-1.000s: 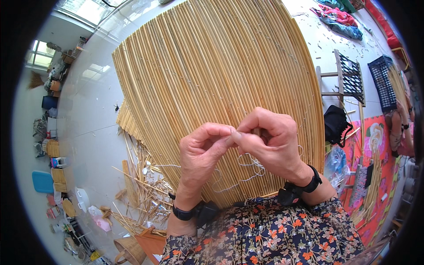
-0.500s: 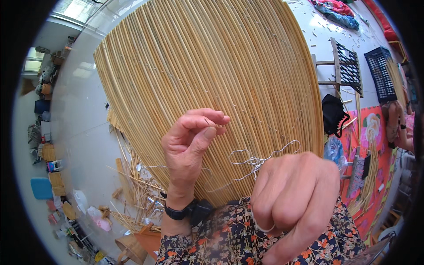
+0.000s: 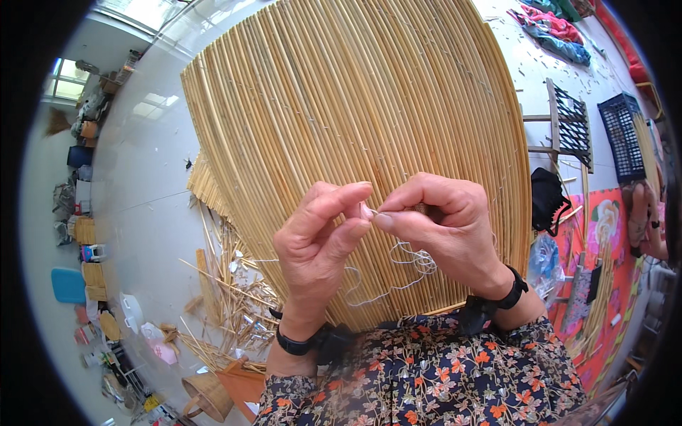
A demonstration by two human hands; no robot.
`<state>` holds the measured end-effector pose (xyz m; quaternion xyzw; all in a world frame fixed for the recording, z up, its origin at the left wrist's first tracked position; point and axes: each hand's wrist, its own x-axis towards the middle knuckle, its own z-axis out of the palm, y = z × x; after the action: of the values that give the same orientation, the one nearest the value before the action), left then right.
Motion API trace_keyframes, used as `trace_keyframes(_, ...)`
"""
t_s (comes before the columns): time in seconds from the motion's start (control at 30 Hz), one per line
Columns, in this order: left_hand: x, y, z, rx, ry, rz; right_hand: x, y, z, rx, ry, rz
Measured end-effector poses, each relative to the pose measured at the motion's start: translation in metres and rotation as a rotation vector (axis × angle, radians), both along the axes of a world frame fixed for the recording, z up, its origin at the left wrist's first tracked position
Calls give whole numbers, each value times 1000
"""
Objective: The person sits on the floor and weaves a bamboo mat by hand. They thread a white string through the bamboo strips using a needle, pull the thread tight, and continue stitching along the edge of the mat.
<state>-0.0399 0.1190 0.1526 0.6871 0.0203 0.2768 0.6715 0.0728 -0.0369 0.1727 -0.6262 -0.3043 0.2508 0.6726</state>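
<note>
In the head view, my left hand (image 3: 310, 245) and right hand (image 3: 447, 224) meet over the mat (image 3: 320, 92), tips nearly touching. My right thumb and forefinger are pressed together on a thin strand (image 3: 374, 211); it is too small to tell whether it is needle or thread. On my left hand, forefinger and thumb stand a little apart, with another fingertip between them; whether they grip the strand too, I cannot tell.

The mat, made of pale reeds laid side by side, lies beneath both my hands and reaches to my patterned top (image 3: 426, 369). White thread (image 3: 425, 264) lies in loose loops on it below my right hand, and a length wanders left toward my left wrist. I wear a black band on each wrist.

To my left, cut reeds (image 3: 238, 295) lie heaped on the floor (image 3: 145, 206), just beside the mat. To my right are a stool (image 3: 565, 121), a black bag (image 3: 545, 199) and a crate (image 3: 621, 138), with another person's arm (image 3: 639, 220) near the rim.
</note>
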Motion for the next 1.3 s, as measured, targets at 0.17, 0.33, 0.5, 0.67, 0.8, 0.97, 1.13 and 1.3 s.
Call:
trace_keyframes(0.17, 1, -2, 5, 93, -8, 52, -5, 4, -4, 33, 34, -6)
trace_keyframes(0.33, 2, -4, 4, 258, 29, 157, -1, 2, -1, -39, 50, 46)
trace_keyframes(0.5, 5, -7, 0, 298, 56, 210, -2, 5, -3, -35, 63, 29)
trace_keyframes(0.67, 8, -14, 2, 63, 58, 169, 2, 1, 1, -66, 97, 16)
trace_keyframes(0.8, 10, -10, -1, -188, 38, 48, 4, -4, 1, -22, 140, -48)
trace_keyframes(0.97, 10, -20, 4, -299, 92, -97, -3, -2, 0, 104, 127, -148)
trace_keyframes(1.13, 13, -20, -1, -269, 75, -123, -6, -1, -11, 135, -169, -245)
trace_keyframes(1.3, 13, -23, -1, -315, 102, -149, -8, -2, -14, 160, -302, -335)
